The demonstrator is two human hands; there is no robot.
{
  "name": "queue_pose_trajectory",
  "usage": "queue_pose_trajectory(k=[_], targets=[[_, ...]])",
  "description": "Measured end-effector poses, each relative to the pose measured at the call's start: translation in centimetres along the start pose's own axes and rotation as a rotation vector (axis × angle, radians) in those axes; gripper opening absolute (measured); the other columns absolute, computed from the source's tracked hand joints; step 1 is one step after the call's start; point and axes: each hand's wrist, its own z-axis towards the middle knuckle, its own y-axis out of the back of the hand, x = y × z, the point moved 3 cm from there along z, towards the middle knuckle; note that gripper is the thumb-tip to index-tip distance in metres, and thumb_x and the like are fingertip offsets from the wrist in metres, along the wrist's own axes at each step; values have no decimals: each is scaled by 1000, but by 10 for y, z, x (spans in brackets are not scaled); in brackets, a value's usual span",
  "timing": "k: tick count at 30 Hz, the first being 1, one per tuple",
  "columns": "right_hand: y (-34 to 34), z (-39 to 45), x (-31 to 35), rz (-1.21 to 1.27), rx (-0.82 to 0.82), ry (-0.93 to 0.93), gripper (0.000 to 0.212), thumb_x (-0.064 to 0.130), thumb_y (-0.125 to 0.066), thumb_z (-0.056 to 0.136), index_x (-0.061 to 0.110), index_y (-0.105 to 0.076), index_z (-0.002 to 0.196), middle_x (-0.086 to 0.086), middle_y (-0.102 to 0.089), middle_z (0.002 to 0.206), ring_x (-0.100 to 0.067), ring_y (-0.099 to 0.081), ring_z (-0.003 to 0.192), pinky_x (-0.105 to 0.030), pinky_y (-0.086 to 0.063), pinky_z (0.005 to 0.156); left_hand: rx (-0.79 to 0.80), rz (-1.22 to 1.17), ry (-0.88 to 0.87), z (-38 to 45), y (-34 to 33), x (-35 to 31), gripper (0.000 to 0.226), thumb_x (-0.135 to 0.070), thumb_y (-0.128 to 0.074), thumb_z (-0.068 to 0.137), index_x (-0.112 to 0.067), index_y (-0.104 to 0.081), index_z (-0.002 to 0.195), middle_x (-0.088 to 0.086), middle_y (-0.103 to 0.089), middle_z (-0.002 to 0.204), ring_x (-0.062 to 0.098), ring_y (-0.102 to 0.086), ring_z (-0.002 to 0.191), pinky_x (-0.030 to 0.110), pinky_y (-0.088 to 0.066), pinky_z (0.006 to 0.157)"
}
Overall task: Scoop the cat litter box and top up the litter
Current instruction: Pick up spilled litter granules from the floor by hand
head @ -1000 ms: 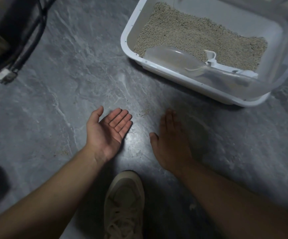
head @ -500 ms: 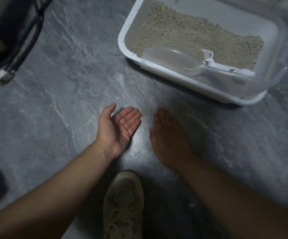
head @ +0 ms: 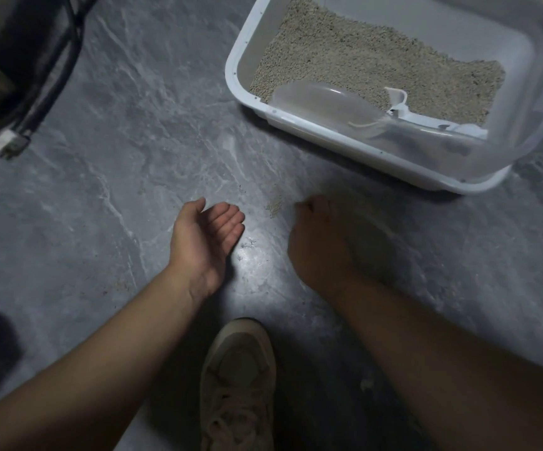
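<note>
While the left hand (head: 206, 237) lies cupped, palm up, the right hand (head: 320, 242) (blurred) curls beside spilled litter (head: 274, 208).

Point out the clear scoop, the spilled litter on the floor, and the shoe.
clear scoop (head: 322, 100), head view, on its translucent bowl.
spilled litter (head: 274, 208), head view, middle of the small pile on the floor.
shoe (head: 239, 369), head view, on the toe.

Left hand (head: 206, 236) lies palm up, fingers relaxed; right hand (head: 320, 245) palm down, fingers curled under.
</note>
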Motion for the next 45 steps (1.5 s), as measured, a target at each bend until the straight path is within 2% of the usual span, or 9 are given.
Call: queue_pose_trajectory(k=[6, 11, 18, 23, 27, 34, 38, 40, 45], targets=[[14, 18, 11, 312, -75, -60, 36, -3, -54, 80, 0, -62, 116, -22, -59, 110, -38, -58, 102, -40, -44, 92, 81, 36, 76, -2, -29, 4, 49, -40, -47, 99, 2, -63, 120, 20, -71, 119, 30, -69, 112, 42, -50, 107], [12, 21, -15, 453, -41, -236, 34, 3, -48, 94, 7, -57, 126, -15, -54, 125, -28, -52, 112, -19, -29, 80, 81, 27, 86, -2, -24, 5, 50, -38, -47, 100, 2, -61, 125, 20, -71, 121, 30, -68, 114, 42, -49, 108], [12, 25, 3, 470, -122, -105, 32, -6, -58, 79, 1, -65, 109, -19, -64, 104, -35, -60, 100, -36, -43, 93, 108, 47, 70, -2, -35, 8, 50, -38, -47, 100, 2, -61, 127, 19, -71, 121, 28, -69, 114, 41, -50, 107], [17, 31, -3, 334, 53, -78, 47, 21, -67, 89, 10, -53, 132, -13, -50, 129, -27, -50, 118, -28, -34, 99, 31, 58, -21, 0, -21, 1, 42, -34, -45, 101, 0, -64, 118, 19, -73, 116, 28, -73, 106, 40, -54, 101], [20, 39, 5, 168, 107, 37, 50, 34, -68, 89, 13, -55, 132, -11, -47, 133, -27, -48, 121, -30, -34, 99, -3, 48, -9, 2, -12, 2, 44, -34, -44, 101, 1, -65, 116, 19, -73, 114, 28, -74, 103, 41, -55, 100], [13, 45, 13, 33, 35, 185, 12, 19, -66, 89, 7, -68, 86, -16, -61, 100, -34, -60, 90, -39, -48, 78, 45, -62, 53, 0, -7, 2, 52, -39, -44, 101, 4, -61, 125, 22, -71, 119, 33, -72, 108, 42, -53, 103], [14, 47, 19, -58, 91, 220, 14, -5, -71, 69, 8, -64, 68, -16, -61, 78, -36, -62, 68, -37, -49, 58, 72, -120, 51, 0, -8, 1, 55, -41, -44, 100, 5, -59, 127, 23, -71, 119, 34, -71, 109, 43, -51, 105], [23, 44, 24, -93, 81, 239, 17, -7, -70, 68, 7, -65, 76, -16, -62, 82, -36, -63, 71, -36, -49, 58, 82, -142, 45, 1, -7, 0, 56, -42, -44, 100, 5, -59, 128, 23, -71, 120, 35, -70, 110, 43, -50, 106], [33, 39, 33, -199, 66, 254, 23, 1, -46, 92, 10, -56, 111, -15, -56, 118, -30, -56, 109, -37, -43, 85, 116, -208, 35, 2, -8, -2, 57, -43, -44, 100, 5, -58, 128, 24, -70, 121, 36, -69, 113, 44, -48, 109]])
